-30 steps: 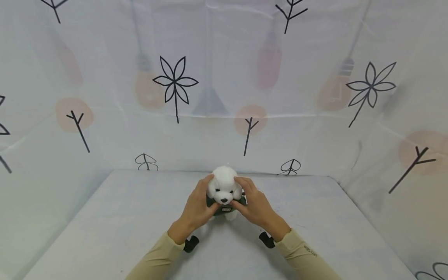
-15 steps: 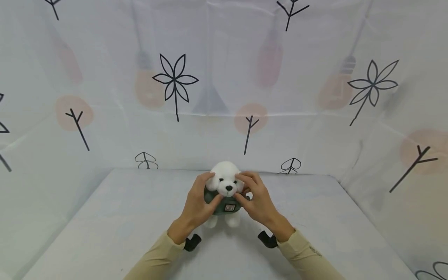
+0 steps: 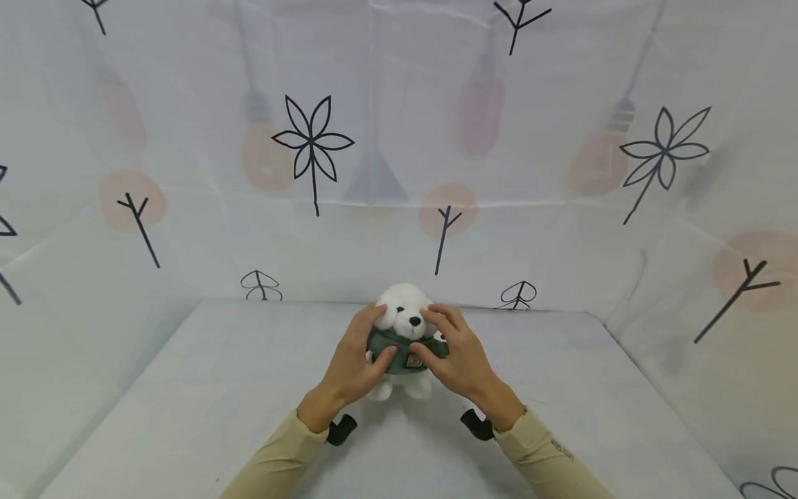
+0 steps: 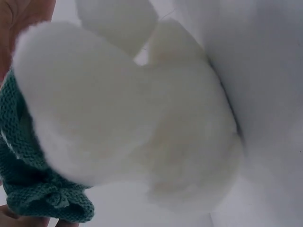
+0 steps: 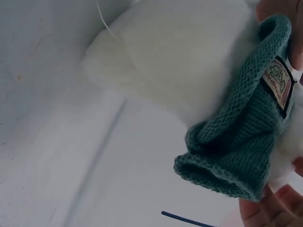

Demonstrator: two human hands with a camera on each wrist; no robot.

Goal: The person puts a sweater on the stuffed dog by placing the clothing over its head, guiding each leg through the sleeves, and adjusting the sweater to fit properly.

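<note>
A white plush dog (image 3: 405, 299) in a green knitted sweater (image 3: 393, 343) stands upright at the far middle of the table, its face turned a little to the right. My left hand (image 3: 350, 364) grips its left-hand side in the head view, fingers by the ear and thumb across the sweater front. On the other side my right hand (image 3: 463, 359) holds it the same way, thumb near the sweater's patch (image 5: 278, 84). Fluffy white legs (image 3: 416, 385) show below the sweater. Up close in the left wrist view, the white plush body (image 4: 109, 104) hides most of the fingers.
A white-covered table (image 3: 187, 416) lies under the arms. Behind it hangs a pale curtain (image 3: 374, 242) with printed flowers and twigs, and more of it encloses both sides. Black wrist mounts (image 3: 341, 430) poke out by the sleeves.
The dog's lowered head has come up, and its face has turned to the right. More of its sweater and legs shows. The thumbs now lie on the sweater instead of beside the muzzle.
</note>
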